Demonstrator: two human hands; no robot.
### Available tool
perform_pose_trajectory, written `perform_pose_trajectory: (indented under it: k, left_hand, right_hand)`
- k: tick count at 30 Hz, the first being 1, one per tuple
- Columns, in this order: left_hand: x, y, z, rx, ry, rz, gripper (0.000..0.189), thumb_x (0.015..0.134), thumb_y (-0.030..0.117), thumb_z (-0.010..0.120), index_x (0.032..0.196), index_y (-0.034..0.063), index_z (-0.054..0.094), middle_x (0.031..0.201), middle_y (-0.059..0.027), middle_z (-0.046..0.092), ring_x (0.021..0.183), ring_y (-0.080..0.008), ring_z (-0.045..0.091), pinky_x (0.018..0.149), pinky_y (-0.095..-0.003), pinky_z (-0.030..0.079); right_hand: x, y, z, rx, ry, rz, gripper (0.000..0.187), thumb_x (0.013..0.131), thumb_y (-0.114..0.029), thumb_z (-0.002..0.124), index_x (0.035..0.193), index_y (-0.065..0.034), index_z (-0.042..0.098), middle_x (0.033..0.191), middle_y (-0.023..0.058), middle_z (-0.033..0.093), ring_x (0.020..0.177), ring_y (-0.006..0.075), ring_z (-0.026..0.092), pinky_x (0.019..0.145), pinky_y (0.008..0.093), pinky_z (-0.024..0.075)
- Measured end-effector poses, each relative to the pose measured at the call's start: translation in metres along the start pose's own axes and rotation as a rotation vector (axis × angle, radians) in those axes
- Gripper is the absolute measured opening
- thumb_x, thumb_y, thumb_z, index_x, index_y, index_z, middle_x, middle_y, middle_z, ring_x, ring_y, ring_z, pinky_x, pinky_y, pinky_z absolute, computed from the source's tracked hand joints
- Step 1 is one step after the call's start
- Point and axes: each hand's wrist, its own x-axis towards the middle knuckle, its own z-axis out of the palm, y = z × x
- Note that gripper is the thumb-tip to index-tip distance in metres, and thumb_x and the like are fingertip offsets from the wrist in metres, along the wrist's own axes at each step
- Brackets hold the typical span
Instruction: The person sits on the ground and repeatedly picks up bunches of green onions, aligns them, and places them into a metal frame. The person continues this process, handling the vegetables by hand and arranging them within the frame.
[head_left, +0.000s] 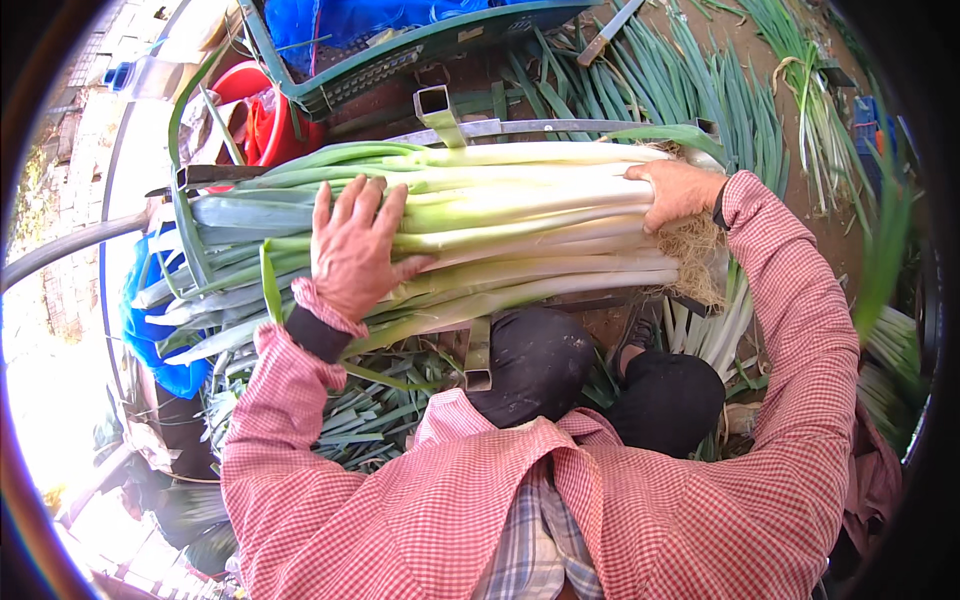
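A thick layer of leeks (525, 210) lies across a metal frame (480, 129) in front of me, green tops to the left and white shanks with stringy roots (694, 255) to the right. My left hand (352, 255) rests palm down on the green part, fingers spread. At the root end, my right hand (679, 191) bears on the upper white shanks, thumb and forefinger apart. Its other fingers are hidden, so whether it grips the leeks is unclear. One long leaf (187, 225) crosses over the tops on the left.
Beyond the frame are a dark green crate (360, 71) with blue plastic and a red bucket (259, 150). A knife (609, 34) lies by more leek tops (660, 82) on the ground. Cut leaves (375, 420) litter the ground below. Square metal posts (478, 360) rise close to my knees.
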Motion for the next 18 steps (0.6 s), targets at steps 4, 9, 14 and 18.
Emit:
perform_pose_trajectory:
  k: [4,9,14,18]
  left_hand:
    - [0.027,-0.018,0.016,0.019,0.049,0.044,0.080,0.068,0.050,0.077,0.131,0.0092,0.051,0.125,-0.0126,0.055,0.120,-0.0301,0.049,0.111,-0.0514,0.026]
    - [0.062,-0.037,0.022,0.019,0.036,0.150,0.068,0.075,0.047,0.073,0.126,0.0079,0.055,0.115,-0.0108,0.060,0.106,-0.0297,0.056,0.094,-0.0433,0.041]
    - [0.086,-0.042,0.029,0.089,0.015,0.277,0.055,0.081,0.042,0.069,0.124,0.0105,0.057,0.113,-0.0085,0.060,0.107,-0.0265,0.056,0.093,-0.0409,0.042]
    - [0.085,-0.042,0.034,0.074,0.004,0.325,0.054,0.080,0.036,0.069,0.126,0.0115,0.055,0.115,-0.0069,0.060,0.108,-0.0263,0.056,0.094,-0.0416,0.042]
  right_hand:
    - [-0.012,-0.008,0.001,-0.031,0.129,0.053,0.075,0.061,-0.022,0.074,0.129,-0.0015,0.049,0.111,0.0236,0.063,0.104,0.0358,0.061,0.091,0.0386,0.0491]
    - [-0.032,-0.021,0.004,-0.092,0.411,0.055,0.067,0.078,-0.035,0.064,0.136,-0.0056,0.046,0.126,0.0234,0.056,0.117,0.0350,0.055,0.102,0.0413,0.0421]
    - [0.022,-0.060,0.059,-0.020,0.596,0.280,0.064,0.091,-0.048,0.050,0.143,-0.0113,0.042,0.143,0.0230,0.040,0.138,0.0369,0.032,0.114,0.0495,0.0221]
    - [0.031,-0.060,0.090,-0.127,0.763,0.259,0.065,0.091,-0.048,0.048,0.146,-0.0137,0.038,0.149,0.0225,0.032,0.140,0.0373,0.027,0.114,0.0504,0.0199]
